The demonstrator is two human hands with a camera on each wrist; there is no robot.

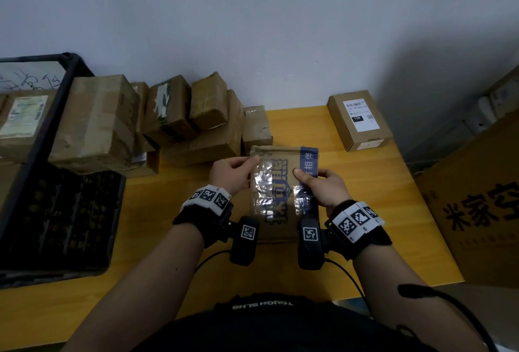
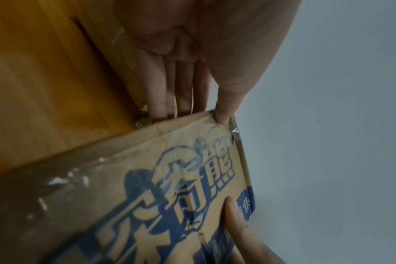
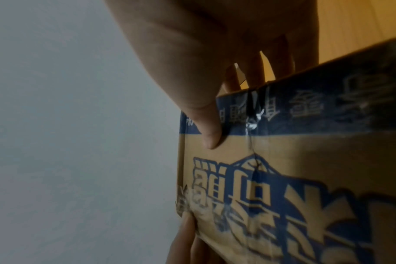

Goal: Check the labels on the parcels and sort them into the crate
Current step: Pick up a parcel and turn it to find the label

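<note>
A flat brown cardboard parcel (image 1: pixel 276 200) with blue printed characters and shiny clear tape is held above the yellow table (image 1: pixel 157 211), its printed face up. My left hand (image 1: pixel 234 172) grips its left edge, thumb on top at the far corner, fingers underneath. My right hand (image 1: pixel 320 183) grips the right edge over the blue band, thumb on top. In the left wrist view the parcel (image 2: pixel 147 196) shows with my thumb at its corner; in the right wrist view the parcel (image 3: pixel 305 169) has my thumb on the band. A black crate (image 1: pixel 56 211) stands at the left.
Several taped brown parcels (image 1: pixel 174 116) are piled at the table's back left, one overhanging the crate. A small box with a white label (image 1: pixel 359 120) lies at the back right. A large printed carton (image 1: pixel 483 205) stands right of the table. A wall closes the back.
</note>
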